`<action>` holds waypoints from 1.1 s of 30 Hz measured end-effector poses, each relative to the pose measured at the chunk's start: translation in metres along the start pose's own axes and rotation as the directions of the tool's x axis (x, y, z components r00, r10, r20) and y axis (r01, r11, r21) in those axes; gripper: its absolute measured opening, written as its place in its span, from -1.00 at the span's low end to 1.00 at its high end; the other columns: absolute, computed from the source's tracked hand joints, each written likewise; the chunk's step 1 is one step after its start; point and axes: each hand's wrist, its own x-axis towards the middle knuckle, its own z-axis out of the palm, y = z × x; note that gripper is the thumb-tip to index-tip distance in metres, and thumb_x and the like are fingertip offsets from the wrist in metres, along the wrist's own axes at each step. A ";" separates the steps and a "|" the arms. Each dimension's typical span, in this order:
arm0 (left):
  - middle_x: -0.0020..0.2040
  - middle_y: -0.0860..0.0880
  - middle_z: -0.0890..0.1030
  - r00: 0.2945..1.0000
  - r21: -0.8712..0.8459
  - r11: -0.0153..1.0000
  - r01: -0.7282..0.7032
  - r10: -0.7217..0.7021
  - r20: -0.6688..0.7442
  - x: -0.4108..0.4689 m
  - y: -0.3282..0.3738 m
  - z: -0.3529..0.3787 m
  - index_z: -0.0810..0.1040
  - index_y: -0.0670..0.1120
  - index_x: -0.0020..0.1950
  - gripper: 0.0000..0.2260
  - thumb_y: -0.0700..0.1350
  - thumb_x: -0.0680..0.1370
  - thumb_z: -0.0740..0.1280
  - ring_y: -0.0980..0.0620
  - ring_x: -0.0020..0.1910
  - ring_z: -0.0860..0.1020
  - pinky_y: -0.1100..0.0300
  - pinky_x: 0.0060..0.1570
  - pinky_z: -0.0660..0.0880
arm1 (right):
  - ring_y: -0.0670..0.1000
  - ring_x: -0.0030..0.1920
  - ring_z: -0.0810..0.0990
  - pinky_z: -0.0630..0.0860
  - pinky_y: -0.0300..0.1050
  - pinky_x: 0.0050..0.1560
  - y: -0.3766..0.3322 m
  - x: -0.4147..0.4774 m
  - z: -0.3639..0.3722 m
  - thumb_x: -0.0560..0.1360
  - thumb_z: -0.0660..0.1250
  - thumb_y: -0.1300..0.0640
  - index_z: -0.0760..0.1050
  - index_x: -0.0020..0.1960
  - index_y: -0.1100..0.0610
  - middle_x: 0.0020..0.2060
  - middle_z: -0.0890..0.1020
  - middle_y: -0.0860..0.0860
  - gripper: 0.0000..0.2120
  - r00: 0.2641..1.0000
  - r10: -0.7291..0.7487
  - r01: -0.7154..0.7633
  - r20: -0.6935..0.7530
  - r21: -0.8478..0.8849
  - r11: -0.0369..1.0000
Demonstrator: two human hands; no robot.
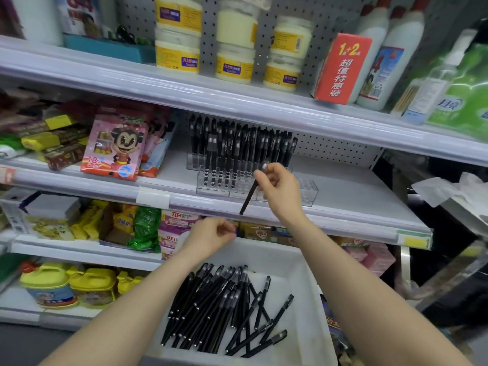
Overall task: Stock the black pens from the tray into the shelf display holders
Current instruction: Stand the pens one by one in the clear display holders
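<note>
Pen [249, 192], 1 black unit, hangs slanted, pinched by your right hand [280, 191] before the clear display holders [219, 186] at the shelf's [343, 217] front edge. Other pens [219, 307] lie in the white tray [303, 326]. Your left hand [211, 235] curls at its far edge; contents unclear.

4 white shelves [356, 186] front grey pegboard [330, 147]; floor [23, 344] seems dark grey.
</note>
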 end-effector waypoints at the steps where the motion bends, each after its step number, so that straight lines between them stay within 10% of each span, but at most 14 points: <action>1: -0.06 0.21 0.62 0.999 0.056 0.998 0.024 -0.025 0.028 -0.002 -0.010 0.007 0.60 0.12 0.00 -0.90 -0.01 0.50 0.44 0.23 -0.06 0.56 0.28 0.07 0.50 | -0.04 -0.22 0.64 0.58 -0.18 -0.21 -0.004 0.006 -0.003 0.57 0.33 0.02 0.50 -0.02 0.06 -0.21 0.65 0.02 -0.89 1.000 0.016 -0.015 -0.020 0.037 0.999; 7: -0.03 0.12 0.65 0.961 0.274 0.960 0.056 -0.127 0.247 -0.018 -0.052 0.042 0.65 0.05 0.05 -0.82 0.01 0.46 0.48 0.17 -0.04 0.58 0.25 0.09 0.51 | -0.12 -0.38 0.61 0.61 -0.21 -0.22 -0.020 0.041 0.000 0.58 0.33 0.11 0.49 0.05 0.15 -0.28 0.66 0.03 -0.89 0.980 0.041 -0.014 -0.195 0.140 0.990; 19: -0.10 0.13 0.59 0.970 0.271 0.960 0.072 -0.130 0.204 -0.014 -0.073 0.051 0.59 0.10 0.04 -0.83 -0.07 0.48 0.44 0.15 -0.10 0.54 0.32 -0.09 0.40 | 0.08 -0.13 0.61 0.57 0.11 -0.02 -0.020 0.058 0.019 0.62 0.26 0.03 0.48 0.11 0.14 -0.18 0.62 0.00 -0.81 0.969 -0.039 0.019 -0.246 -0.083 0.996; 33: 0.01 0.08 0.65 0.994 -0.373 0.924 0.084 -0.054 0.090 0.001 -0.029 0.003 0.62 0.04 0.10 -0.80 -0.17 0.51 0.44 0.13 0.03 0.60 0.26 0.12 0.51 | 0.04 -0.10 0.46 0.36 -0.11 -0.11 -0.012 0.068 0.032 0.60 0.30 0.07 0.52 0.18 0.21 -0.16 0.56 0.04 -0.75 1.000 0.001 0.002 0.008 -0.316 0.949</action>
